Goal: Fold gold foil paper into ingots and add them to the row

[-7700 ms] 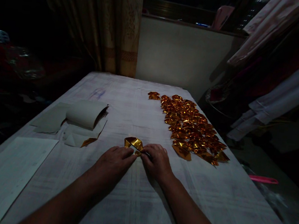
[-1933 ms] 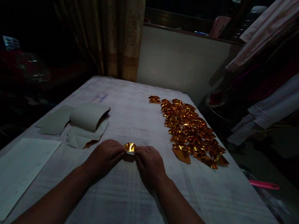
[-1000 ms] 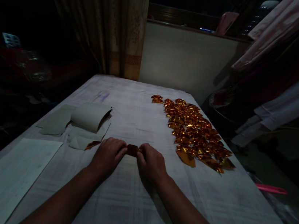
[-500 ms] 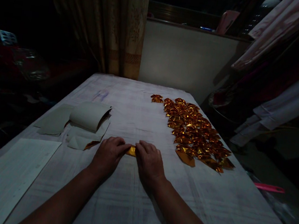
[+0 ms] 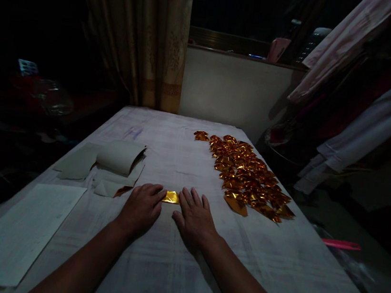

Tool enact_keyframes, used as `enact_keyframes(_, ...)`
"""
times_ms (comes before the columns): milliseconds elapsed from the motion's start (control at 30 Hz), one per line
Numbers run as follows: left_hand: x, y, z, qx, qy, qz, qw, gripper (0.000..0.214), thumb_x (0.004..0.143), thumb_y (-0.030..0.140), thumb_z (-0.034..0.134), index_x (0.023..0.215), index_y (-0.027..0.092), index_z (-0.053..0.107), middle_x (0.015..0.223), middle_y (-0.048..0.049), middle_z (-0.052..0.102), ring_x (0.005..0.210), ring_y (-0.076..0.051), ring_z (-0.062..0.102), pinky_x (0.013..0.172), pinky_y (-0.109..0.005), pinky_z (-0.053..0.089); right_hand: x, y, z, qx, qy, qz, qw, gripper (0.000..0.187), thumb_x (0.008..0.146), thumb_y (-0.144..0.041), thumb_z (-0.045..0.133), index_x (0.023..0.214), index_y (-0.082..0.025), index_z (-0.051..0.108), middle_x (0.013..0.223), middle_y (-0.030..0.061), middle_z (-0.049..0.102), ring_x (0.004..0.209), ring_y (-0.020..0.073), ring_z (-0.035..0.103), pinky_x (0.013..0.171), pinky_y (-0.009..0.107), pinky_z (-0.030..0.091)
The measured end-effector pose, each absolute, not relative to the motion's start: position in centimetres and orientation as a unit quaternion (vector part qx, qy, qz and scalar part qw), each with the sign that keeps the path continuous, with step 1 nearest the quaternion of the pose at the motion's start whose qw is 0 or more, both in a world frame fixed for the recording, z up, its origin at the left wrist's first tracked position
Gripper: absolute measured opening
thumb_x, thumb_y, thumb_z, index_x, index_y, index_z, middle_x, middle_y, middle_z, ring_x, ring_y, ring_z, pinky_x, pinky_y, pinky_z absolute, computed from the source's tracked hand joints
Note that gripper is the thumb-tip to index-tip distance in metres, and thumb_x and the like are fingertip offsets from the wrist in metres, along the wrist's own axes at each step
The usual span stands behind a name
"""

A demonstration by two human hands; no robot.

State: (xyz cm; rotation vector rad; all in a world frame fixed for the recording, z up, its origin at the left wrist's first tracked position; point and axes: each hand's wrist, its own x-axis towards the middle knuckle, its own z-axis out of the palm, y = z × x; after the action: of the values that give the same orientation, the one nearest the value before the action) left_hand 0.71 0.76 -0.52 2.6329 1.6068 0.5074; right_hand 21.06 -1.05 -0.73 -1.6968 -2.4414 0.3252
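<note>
A small folded piece of gold foil paper lies flat on the cloth-covered table, between my two hands. My left hand rests palm down with its fingertips on the foil's left end. My right hand lies flat, fingers stretched out, its fingertips at the foil's right end. Neither hand grips the foil. A long spread of several folded gold foil pieces lies to the right and beyond.
A stack of grey-backed foil sheets, the top one curled, lies left of my hands. A large pale sheet covers the near left corner. A curtain, a low wall and hanging clothes border the table.
The foil piece went from being pinched and folded between both hands to lying flat on the table. My right fingers have stretched out flat. The view tilted down slightly.
</note>
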Motion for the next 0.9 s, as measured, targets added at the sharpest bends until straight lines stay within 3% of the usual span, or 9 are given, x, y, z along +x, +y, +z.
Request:
enact_keyframes(233,0.6,0.8,-1.6,0.835,0.514,0.195,0.016,0.039,0.09,0.016,0.054,0.127,0.024,0.067,0.136,-0.0119,0.063,0.128,-0.03,0.054,0.106,-0.05,0.042,20.3,-1.1,-1.0,-0.524,-0.841,0.074,0.117,0.059,0.102,-0.043,0.043,0.154,-0.014,0.037,0.162,0.013,0.029,0.152,0.0304,0.021,0.122,0.059,0.012)
enact_keyframes(433,-0.1,1.2,-1.6,0.837,0.522,0.166,0.002,0.036,0.096,0.027,0.055,0.13,0.027,0.066,0.137,-0.0117,0.062,0.127,-0.029,0.055,0.106,-0.048,0.042,19.7,-1.6,-0.5,-0.518,-0.844,0.103,0.095,0.056,0.103,-0.04,0.041,0.154,-0.017,0.038,0.161,0.012,0.034,0.15,0.0292,0.029,0.121,0.061,0.016)
enact_keyframes(533,-0.6,1.7,-0.9,0.847,0.51,0.147,-0.003,0.031,0.097,0.031,0.056,0.125,0.028,0.069,0.131,-0.0115,0.065,0.121,-0.029,0.058,0.101,-0.046,0.045,20.3,-2.0,-0.2,-0.54,-0.832,0.097,0.078,0.055,0.102,-0.039,0.043,0.153,-0.019,0.04,0.161,0.0114,0.034,0.15,0.03,0.028,0.12,0.061,0.016)
enact_keyframes(667,-0.8,2.1,0.1,0.873,0.477,0.105,-0.008,0.022,0.093,0.029,0.061,0.109,0.025,0.074,0.107,-0.0095,0.072,0.097,-0.025,0.065,0.086,-0.036,0.05,20.6,-2.4,0.0,-0.552,-0.825,0.09,0.082,0.053,0.101,-0.039,0.045,0.151,-0.019,0.043,0.159,0.0105,0.038,0.149,0.0303,0.031,0.12,0.06,0.018)
enact_keyframes(833,-0.2,1.1,0.8,0.891,0.448,0.075,-0.03,0.04,0.095,0.017,0.051,0.133,0.024,0.06,0.102,-0.0106,0.07,0.087,-0.024,0.065,0.078,-0.034,0.05,20.3,-3.1,-0.1,-0.57,-0.81,0.081,0.11,0.049,0.099,-0.036,0.049,0.146,-0.022,0.048,0.155,0.01,0.046,0.145,0.0308,0.037,0.118,0.058,0.02)
enact_keyframes(900,0.1,0.8,0.9,0.899,0.433,0.062,-0.033,0.041,0.094,0.014,0.051,0.132,0.026,0.06,0.1,-0.0097,0.069,0.087,-0.023,0.064,0.077,-0.033,0.05,20.2,-3.4,-0.3,-0.573,-0.806,0.073,0.127,0.046,0.099,-0.035,0.049,0.144,-0.023,0.051,0.153,0.0096,0.049,0.143,0.0299,0.04,0.118,0.057,0.021)
